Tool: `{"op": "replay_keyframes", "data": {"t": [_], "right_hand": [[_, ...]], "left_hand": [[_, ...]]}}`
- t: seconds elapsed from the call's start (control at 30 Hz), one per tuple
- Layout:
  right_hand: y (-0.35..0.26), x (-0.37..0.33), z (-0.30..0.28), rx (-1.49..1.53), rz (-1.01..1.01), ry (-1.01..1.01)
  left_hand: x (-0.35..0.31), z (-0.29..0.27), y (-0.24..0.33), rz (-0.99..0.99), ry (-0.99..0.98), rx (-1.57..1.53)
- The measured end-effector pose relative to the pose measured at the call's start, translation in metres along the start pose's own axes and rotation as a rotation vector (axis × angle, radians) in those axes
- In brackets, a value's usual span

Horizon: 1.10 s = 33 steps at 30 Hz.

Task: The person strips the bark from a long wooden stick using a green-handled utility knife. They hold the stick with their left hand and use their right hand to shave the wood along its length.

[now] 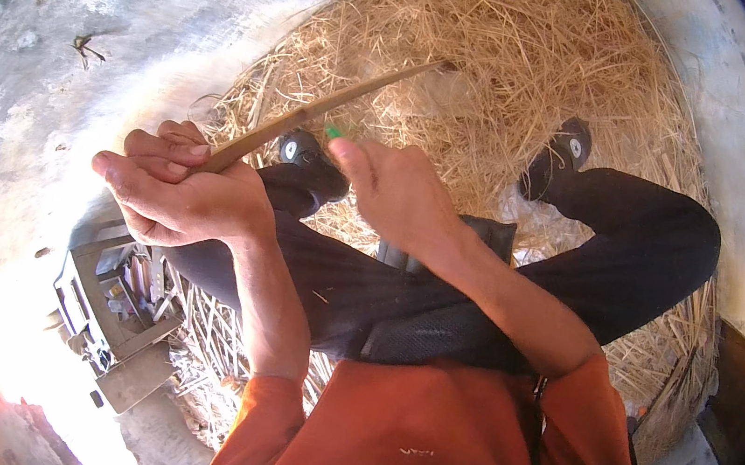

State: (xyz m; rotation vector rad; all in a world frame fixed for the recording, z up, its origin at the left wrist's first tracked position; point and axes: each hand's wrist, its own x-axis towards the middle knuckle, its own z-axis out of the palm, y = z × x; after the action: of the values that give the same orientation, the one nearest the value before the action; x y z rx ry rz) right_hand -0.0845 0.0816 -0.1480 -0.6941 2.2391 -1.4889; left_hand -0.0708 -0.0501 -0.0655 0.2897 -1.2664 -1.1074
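My left hand is closed around the near end of a long, narrow strip of bamboo or wood. The strip slants up and to the right, tapering to a dark tip over the straw. To its right, my right hand is curled closed, with a small bright green piece showing at the thumb. Most of that green thing is hidden in the fist, so its kind cannot be made out. A gap separates the right hand from the strip.
Loose dry straw covers the ground in front. My legs in dark trousers are bent below my hands, with black shoes on the straw. A wooden box with small items stands at left, by a pale wall.
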Motion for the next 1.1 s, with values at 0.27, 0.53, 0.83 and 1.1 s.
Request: {"op": "replay_keyframes", "data": {"t": [0.27,0.53,0.83,1.1], "right_hand": [[0.007,0.01,-0.003,-0.11,0.036,-0.029],[0.013,0.009,-0.005,-0.123,0.01,0.042],[0.003,0.012,-0.012,-0.146,0.107,-0.063],[0.023,0.02,-0.01,-0.226,0.104,-0.025]], "left_hand": [[0.008,0.001,-0.004,0.008,0.015,-0.026],[-0.001,0.001,0.005,-0.009,-0.034,-0.037],[0.004,-0.005,0.001,-0.036,-0.041,-0.103],[0.007,0.001,-0.004,-0.006,-0.03,-0.087]]}}
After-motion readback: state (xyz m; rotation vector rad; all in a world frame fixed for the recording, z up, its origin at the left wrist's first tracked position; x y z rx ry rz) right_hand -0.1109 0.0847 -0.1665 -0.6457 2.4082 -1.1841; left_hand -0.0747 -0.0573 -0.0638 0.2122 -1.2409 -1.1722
